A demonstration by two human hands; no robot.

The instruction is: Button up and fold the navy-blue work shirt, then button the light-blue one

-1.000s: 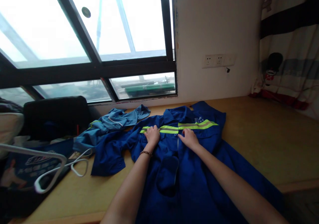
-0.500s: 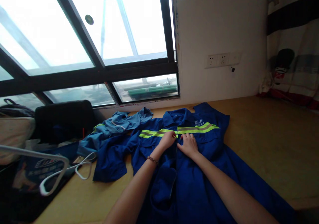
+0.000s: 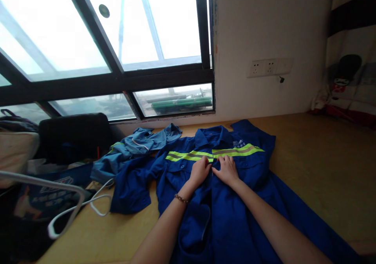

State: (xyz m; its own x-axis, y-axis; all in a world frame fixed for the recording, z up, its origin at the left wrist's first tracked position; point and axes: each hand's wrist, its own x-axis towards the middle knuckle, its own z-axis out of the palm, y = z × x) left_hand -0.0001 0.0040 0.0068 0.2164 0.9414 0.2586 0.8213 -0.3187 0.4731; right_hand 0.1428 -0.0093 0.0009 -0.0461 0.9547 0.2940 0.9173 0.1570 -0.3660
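A dark blue work jacket (image 3: 229, 209) lies spread face up, its collar toward the window wall. Yellow-green reflective tape (image 3: 235, 151) with a grey stripe runs across the chest, and a small white print sits above it on the right. At the front opening, just below the tape, my left hand (image 3: 201, 170) pinches the edge of the cloth. My right hand (image 3: 226, 170) is close beside it, fingers bent and thumb toward the same edge, gripping the fabric. Whatever lies between the fingertips is hidden.
A crumpled light blue garment (image 3: 141, 142) lies behind the jacket's left sleeve on the yellowish wooden surface (image 3: 311, 166). A white bent rod (image 3: 64, 185) juts in at left, near a black bag (image 3: 75, 138). Window (image 3: 158, 25) and wall sockets (image 3: 263, 67) are behind.
My left hand has slid slightly down from the tape along the front edge and nearer my right hand. The right hand stays near its place. The camera view has shifted a little.
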